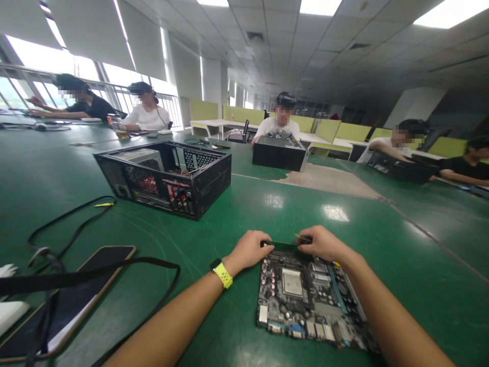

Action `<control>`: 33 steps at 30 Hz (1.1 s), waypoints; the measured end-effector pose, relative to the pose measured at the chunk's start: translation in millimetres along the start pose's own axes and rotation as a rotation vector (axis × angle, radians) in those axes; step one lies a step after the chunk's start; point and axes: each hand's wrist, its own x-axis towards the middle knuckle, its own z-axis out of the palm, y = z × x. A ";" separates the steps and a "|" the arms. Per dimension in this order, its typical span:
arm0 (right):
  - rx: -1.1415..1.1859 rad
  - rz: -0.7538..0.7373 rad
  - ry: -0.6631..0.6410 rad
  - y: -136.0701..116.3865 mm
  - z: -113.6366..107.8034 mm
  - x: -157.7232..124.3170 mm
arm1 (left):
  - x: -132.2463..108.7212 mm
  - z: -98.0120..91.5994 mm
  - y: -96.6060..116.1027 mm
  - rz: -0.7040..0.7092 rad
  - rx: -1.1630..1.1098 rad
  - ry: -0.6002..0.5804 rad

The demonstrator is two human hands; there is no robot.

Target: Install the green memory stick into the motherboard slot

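A motherboard lies flat on the green table in front of me, its bare processor showing and its ports towards me. Along its far edge runs a thin green memory stick by the memory slots. My left hand, below a yellow-strapped watch, pinches the left end of the stick. At the other end, my right hand is closed with thumb and fingers on the stick. A small dark piece also shows at the right fingertips, too small to name. Whether the stick sits in a slot is hidden.
An open black computer case stands beyond my left hand. A phone and black cables lie at the left. Across the table, a person sits behind another case; more people sit on both sides.
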 end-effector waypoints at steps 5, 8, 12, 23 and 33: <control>-0.008 0.010 -0.025 3.3 -1.5 0.0 | -0.3 -4.6 -5.4 0.051 0.001 -0.049; -0.012 0.006 -0.035 3.1 -3.1 -1.4 | -1.3 -5.3 -7.3 0.051 -0.019 -0.055; -0.016 -0.008 -0.033 -0.1 -2.9 -1.8 | -3.3 -5.2 -5.8 0.055 0.009 -0.050; -0.022 -0.020 0.011 -8.0 -4.8 -4.2 | -4.6 -4.2 -8.8 0.092 0.091 -0.029; -0.072 -0.007 0.001 -13.0 -1.6 -3.6 | -3.6 -1.4 -10.6 0.075 0.101 -0.022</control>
